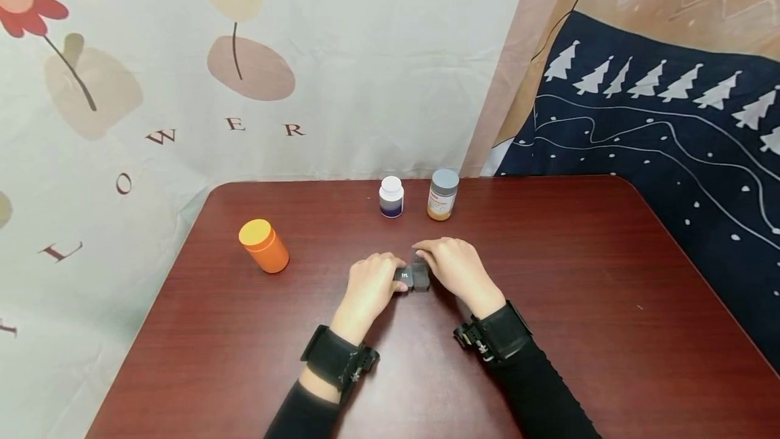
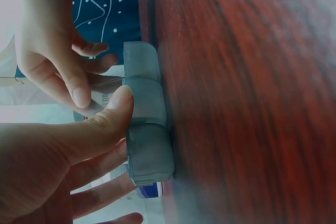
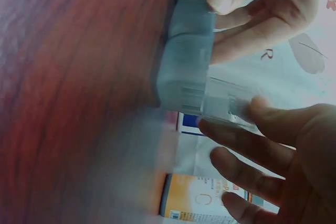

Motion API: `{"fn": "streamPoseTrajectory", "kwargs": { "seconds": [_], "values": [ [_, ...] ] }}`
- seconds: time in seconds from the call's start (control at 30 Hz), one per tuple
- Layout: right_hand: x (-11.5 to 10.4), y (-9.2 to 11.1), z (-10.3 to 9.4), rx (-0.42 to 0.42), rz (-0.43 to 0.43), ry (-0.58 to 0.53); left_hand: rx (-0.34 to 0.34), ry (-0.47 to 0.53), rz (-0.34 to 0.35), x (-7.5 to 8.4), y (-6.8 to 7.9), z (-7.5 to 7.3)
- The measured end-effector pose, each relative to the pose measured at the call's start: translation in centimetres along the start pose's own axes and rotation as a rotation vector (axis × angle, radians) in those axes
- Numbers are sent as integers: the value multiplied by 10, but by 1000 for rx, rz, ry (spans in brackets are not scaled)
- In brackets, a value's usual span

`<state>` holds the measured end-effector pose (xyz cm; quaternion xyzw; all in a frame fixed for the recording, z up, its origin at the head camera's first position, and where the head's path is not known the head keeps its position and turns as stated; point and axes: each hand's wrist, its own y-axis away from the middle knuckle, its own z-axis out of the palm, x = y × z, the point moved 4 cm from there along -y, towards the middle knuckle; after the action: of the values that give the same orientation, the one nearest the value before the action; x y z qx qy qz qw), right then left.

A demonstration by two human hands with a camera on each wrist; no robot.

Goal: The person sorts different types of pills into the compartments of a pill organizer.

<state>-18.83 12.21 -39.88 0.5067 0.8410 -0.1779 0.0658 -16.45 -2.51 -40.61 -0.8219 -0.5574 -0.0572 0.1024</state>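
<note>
A small grey translucent pill organizer point(image 1: 420, 279) with a row of compartments rests on the table between both hands. My left hand point(image 1: 373, 283) grips it from the left, the thumb point(image 2: 118, 103) on the near top edge and the other fingers behind. At its right end one clear lid point(image 3: 223, 97) stands swung up. My right hand point(image 1: 453, 266) holds that lid, thumb point(image 3: 275, 121) on one face and index finger along its edge; the remaining right fingers are spread.
On the brown table point(image 1: 597, 303), an orange bottle point(image 1: 268, 253) stands at the left. Toward the back edge are a small white bottle point(image 1: 391, 196) with a dark blue label and a grey-capped bottle point(image 1: 442, 195). Patterned cloth point(image 1: 365, 73) hangs behind the table.
</note>
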Motion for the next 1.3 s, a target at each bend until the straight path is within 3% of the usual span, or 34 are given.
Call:
{"fn": "streamPoseTrajectory", "kwargs": {
  "seconds": [0.23,0.53,0.7,1.0,1.3],
  "values": [
    [3,-3,4,20,30,32,-18,27,2,0,0,1],
    [6,0,13,-107,50,49,-26,57,5,1,1,3],
    [4,4,12,-124,44,29,-13,45,4,0,2,1],
    [6,8,-5,-83,27,-32,-28,52,-10,-2,2,-1],
    [16,-18,-34,33,-94,-22,-33,84,-21,-3,2,0]
  ]
}}
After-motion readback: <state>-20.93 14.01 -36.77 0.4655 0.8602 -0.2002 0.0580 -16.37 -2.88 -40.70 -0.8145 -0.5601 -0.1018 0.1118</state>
